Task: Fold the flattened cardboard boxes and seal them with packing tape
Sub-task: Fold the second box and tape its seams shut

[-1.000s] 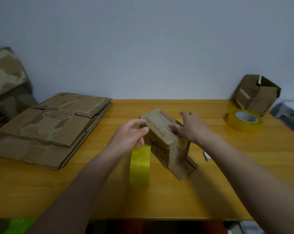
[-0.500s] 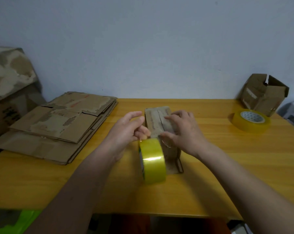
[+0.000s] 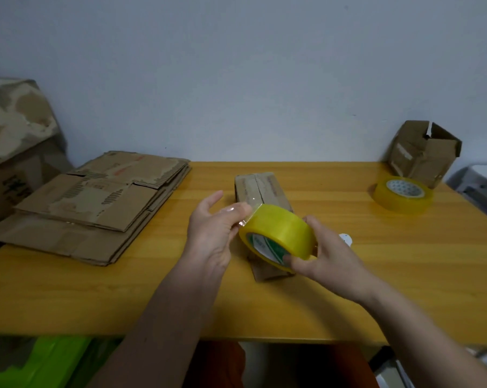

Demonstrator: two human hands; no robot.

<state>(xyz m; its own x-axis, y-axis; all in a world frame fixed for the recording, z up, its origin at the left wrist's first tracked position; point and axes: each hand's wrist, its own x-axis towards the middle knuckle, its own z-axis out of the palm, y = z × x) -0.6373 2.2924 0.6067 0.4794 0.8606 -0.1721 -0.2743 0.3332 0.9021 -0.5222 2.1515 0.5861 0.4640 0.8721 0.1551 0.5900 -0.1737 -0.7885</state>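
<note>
The yellow wooden surface (image 3: 404,261) spans the view from left to right, with a pale wall behind it. At the far left, a large worn carton (image 3: 15,141) stands off the edge of the surface. A stack of flattened boxes (image 3: 96,203) lies on the left part of the surface, its near edge overhanging slightly toward the front. At the back right corner, an assembled box (image 3: 424,152) sits tilted with its top flaps partly open. In the centre of the surface lies the folded box (image 3: 260,189), long side pointing away from the viewer, its two top flaps meeting along a centre seam; its near end is hidden behind the hands. A spare tape roll (image 3: 403,195) lies flat on the right, just in front of the assembled box. The tape roll (image 3: 278,236) in use is held above the near end of the folded box. The right hand (image 3: 326,253) grips this roll, thumb on its inner rim and fingers wrapped over the outer band. The left hand (image 3: 215,228) pinches the loose clear tape end (image 3: 249,210) between thumb and fingers, the strip drawn toward the top of the folded box. A small white object (image 3: 345,238) lies on the surface just right of the right hand; its type cannot be determined
</note>
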